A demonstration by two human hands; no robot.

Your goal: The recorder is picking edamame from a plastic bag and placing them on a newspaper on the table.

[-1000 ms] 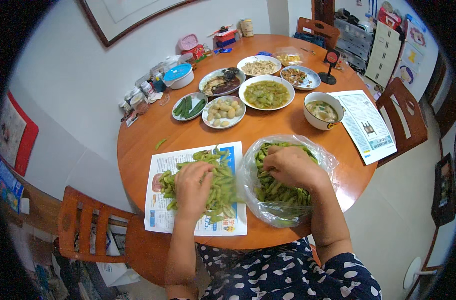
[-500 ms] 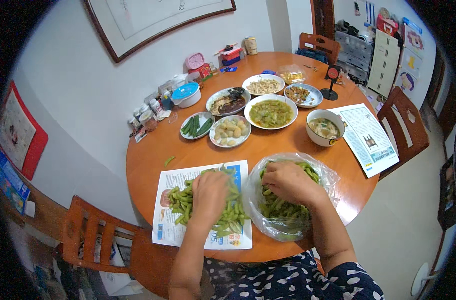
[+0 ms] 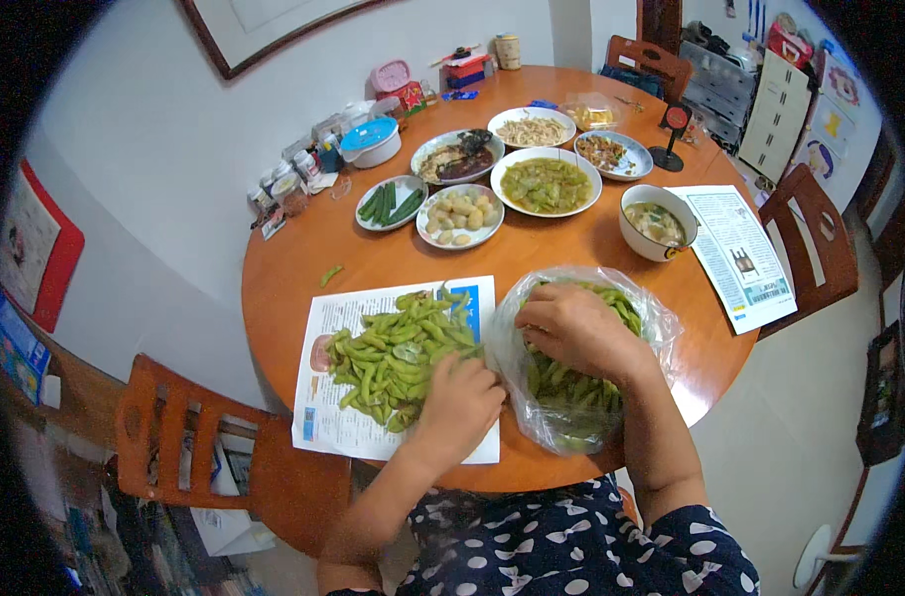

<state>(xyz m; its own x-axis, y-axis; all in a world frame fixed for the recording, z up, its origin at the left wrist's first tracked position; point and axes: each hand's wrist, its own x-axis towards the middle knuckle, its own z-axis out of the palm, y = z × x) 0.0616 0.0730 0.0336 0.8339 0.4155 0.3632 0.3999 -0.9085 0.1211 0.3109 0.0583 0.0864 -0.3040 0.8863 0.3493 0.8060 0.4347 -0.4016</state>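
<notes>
A heap of green edamame pods lies on a newspaper sheet at the table's near side. My left hand, slightly blurred, is at the heap's right edge with its fingers curled in; what they hold, if anything, does not show. Beside the paper stands a clear plastic bag, its mouth spread, with more pods inside. Over the bag's opening, my right hand is bent down with fingers drawn together. Its fingertips are partly hidden, so whatever is between them cannot be made out.
Beyond the pods are a plate of green vegetable pieces, a plate of pale round pieces, a dish of green stew and a soup bowl. One stray pod lies left. A printed sheet covers the right edge.
My left hand has moved from over the pod heap toward its lower right edge, uncovering the heap. My right hand stays over the bag. The whole view has shifted slightly.
</notes>
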